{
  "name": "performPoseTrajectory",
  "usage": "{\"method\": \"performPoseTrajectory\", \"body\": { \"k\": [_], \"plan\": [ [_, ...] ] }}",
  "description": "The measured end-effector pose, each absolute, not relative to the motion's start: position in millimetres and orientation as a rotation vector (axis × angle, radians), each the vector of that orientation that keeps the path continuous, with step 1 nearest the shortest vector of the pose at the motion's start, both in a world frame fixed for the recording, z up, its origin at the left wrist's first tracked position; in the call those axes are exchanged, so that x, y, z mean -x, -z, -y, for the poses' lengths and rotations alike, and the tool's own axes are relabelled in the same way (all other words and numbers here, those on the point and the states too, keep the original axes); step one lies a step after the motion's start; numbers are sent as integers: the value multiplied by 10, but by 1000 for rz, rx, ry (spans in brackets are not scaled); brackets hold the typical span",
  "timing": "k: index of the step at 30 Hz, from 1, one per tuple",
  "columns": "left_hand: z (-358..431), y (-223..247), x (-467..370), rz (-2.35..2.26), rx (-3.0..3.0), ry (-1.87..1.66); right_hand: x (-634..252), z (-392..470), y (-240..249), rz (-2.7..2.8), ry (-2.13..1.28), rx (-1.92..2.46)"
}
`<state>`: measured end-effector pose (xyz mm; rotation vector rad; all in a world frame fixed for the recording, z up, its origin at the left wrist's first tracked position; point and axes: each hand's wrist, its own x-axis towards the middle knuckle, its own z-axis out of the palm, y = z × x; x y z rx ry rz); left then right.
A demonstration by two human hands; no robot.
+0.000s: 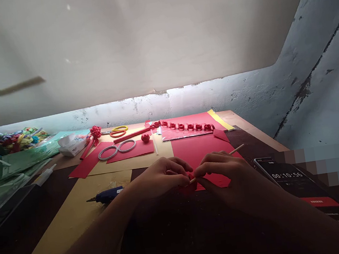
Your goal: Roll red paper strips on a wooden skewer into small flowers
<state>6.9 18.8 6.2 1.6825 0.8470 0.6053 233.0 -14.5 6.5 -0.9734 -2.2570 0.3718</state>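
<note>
My left hand is closed, pinching a small piece of red paper between thumb and fingertips. Opposite it, my right hand grips a thin wooden stick, whose far end sticks out past the knuckles. The stick's near tip meets the red paper between both hands; whether the paper is wound around it, I cannot tell. Under and behind the hands lies a large red paper sheet. A blue glue gun rests left of my left forearm, its nozzle pointing left.
Scissors, two grey rings, a red paper flower and a red paper chain lie farther back. At right is a phone with a running timer. A tissue pack and plastic bags sit left. A pale panel hangs overhead.
</note>
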Motion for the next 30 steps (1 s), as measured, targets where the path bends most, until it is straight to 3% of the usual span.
{"method": "performPoseTrajectory", "body": {
  "k": [30],
  "plan": [
    [-214,-19,-73,-884,-1720,-620,-2320,138,-89,2274,-313,1073]
  ]
}}
